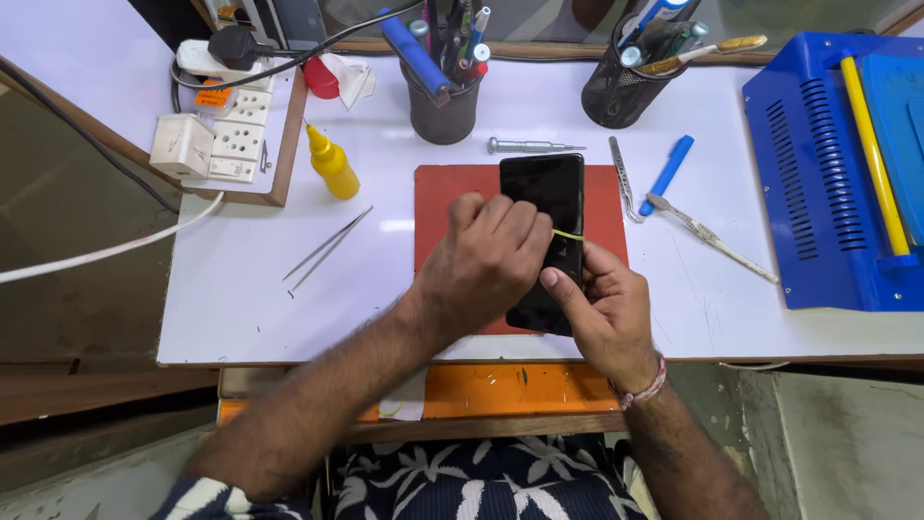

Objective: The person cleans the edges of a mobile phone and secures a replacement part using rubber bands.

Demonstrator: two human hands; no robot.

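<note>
A black smartphone [547, 193] lies lengthwise on a red mat [443, 188] on the white worktable. My left hand [486, 260] rests over the phone's left side, fingers curled on its screen. My right hand [602, 308] grips the phone's lower right edge, thumb pressed on the glass. A thin yellow-green strip [570, 234] crosses the phone between my two hands; which fingers pinch it I cannot tell.
Metal tweezers [327, 246] lie left of the mat beside a yellow squeeze bottle [331, 166]. Behind the mat are a silver screwdriver [532, 146] and two tool cups [441, 106]. A blue pen [668, 173], more tweezers [624, 178], a brush [710, 236] and a blue machine [837, 173] sit right.
</note>
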